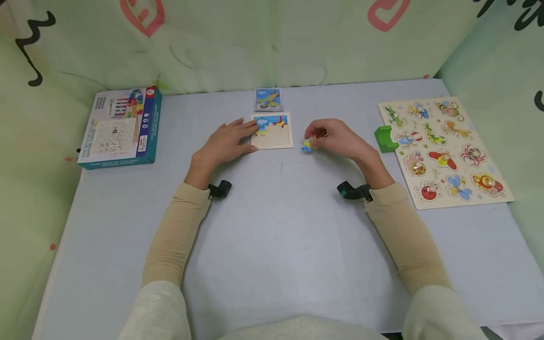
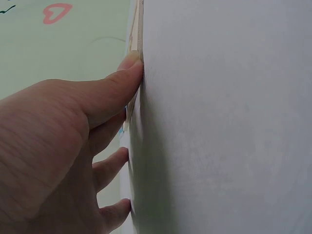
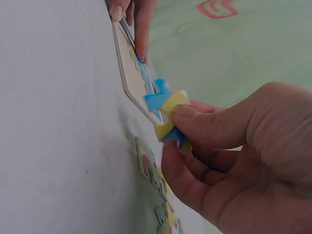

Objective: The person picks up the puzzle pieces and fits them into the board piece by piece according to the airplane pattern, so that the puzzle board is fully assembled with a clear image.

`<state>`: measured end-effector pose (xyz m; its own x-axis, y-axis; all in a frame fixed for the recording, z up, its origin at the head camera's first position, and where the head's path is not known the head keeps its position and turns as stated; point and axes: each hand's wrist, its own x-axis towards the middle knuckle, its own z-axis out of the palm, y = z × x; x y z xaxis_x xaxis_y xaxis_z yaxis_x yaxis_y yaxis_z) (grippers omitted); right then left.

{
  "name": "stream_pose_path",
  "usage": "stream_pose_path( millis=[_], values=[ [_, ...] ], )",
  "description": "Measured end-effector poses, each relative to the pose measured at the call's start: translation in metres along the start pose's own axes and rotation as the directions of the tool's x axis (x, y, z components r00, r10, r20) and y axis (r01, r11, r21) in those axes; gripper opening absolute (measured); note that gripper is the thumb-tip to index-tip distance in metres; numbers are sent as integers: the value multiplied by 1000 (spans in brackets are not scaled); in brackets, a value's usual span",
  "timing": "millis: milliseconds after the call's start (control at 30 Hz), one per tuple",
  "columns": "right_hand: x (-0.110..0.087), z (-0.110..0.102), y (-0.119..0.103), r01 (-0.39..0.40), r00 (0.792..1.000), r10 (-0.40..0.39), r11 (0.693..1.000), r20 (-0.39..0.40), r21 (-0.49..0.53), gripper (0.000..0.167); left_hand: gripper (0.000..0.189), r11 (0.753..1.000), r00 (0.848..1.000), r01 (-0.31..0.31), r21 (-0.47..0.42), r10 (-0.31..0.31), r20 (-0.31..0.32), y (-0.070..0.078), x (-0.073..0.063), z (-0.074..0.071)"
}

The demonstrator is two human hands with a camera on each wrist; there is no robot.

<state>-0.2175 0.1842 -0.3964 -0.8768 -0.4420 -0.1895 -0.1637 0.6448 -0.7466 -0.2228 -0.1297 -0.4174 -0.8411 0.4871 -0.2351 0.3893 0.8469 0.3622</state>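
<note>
Pinches a small blue and yellow puzzle piece [image 3: 158, 101] between the thumb and fingers of the right hand [image 1: 337, 135], with the tips squeezed close. Seems to be lifted off the table [image 1: 276, 245], to the right of the wooden tray [image 1: 278, 141] and not touching it. Cannot tell whether really one piece or two together. Spreads the left hand [image 1: 228, 141] at the left side of the tray, fingers mostly straight, with the thumb on the edge and a fingertip on or just beside the joined pieces [image 1: 264, 123]. Wraps round nothing on that side, only touches.

Could drop the small piece from too light a pinch, or from bumping it on the tray's rim. Could also knock the loose pieces [image 3: 147, 161] on the table under the right hand, by moving too low. May let the tray slide by pressing too softly on the left, or may push the joined pieces crooked by leaning too hard there. Might not fit if turned the wrong way, and could pop up other pieces if forced. Could miss a mix-up by not checking the picture card [image 1: 268, 99], just behind the tray.
</note>
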Motion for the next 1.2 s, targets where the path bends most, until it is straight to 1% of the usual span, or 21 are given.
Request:
stream_pose_path(
  millis=[133,233,333,433,567,633,767,967,1067,1200],
  values=[
    [11,7,-6,-24,999,22,997,29,77,14,69,1000,1000,2,1,-2,2,0,0,0],
    [18,11,-8,-43,999,42,992,9,115,12,69,1000,1000,2,6,-2,-1,0,1,0],
    [27,16,-7,-36,998,41,995,-49,97,11,69,1000,1000,1,2,-1,-2,0,0,0],
    [34,20,-8,-19,995,26,997,-100,75,14,68,1000,1000,0,-1,0,0,0,-1,-1],
    [43,25,-11,16,990,-4,996,-140,88,13,68,1000,1000,-3,0,3,1,0,-1,-1],
    [48,28,-13,31,988,-15,994,-153,102,11,68,1000,1000,-5,1,5,2,0,-1,-1],
    [56,35,-17,45,986,-31,995,-162,85,6,68,1000,1000,-9,-8,9,5,0,-1,-2],
    [63,43,-27,84,983,-82,996,-165,2,11,68,1000,1000,-13,0,13,3,0,1,-1],
    [63,45,-31,100,980,-94,995,-177,29,13,68,1000,1000,-11,4,11,1,0,0,-1],
    [62,45,-33,94,977,-75,992,-199,86,15,68,1000,1000,-7,5,7,-2,-1,0,-2]
  ],
)
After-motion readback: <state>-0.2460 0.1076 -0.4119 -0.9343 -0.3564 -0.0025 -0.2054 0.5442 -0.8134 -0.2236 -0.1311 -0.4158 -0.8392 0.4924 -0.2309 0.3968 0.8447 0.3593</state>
